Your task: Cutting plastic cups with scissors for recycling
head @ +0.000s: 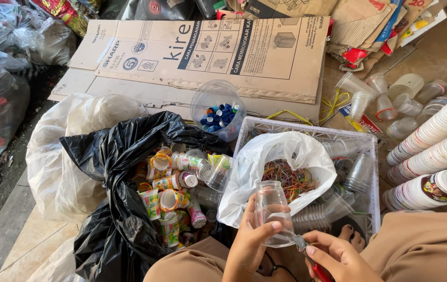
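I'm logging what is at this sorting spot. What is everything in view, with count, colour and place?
Clear plastic cup: one, held upside down, bottom centre.
White plastic bag: one, holds multicoloured rubber bands, in crate.
White crate: one, holds clear cups, right of centre.
Black bag: one, holds printed small bottles and cups, left of centre.
Clear container: one, holds blue caps, centre.
Flattened cardboard: brown, top.
Stacked cups: several white stacks, right.
Left hand: grips the cup.
Right hand: holds a red-handled tool at the cup's rim.

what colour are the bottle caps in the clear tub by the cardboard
Mostly blue, with a few white ones, in the clear tub; the head view shows them best.
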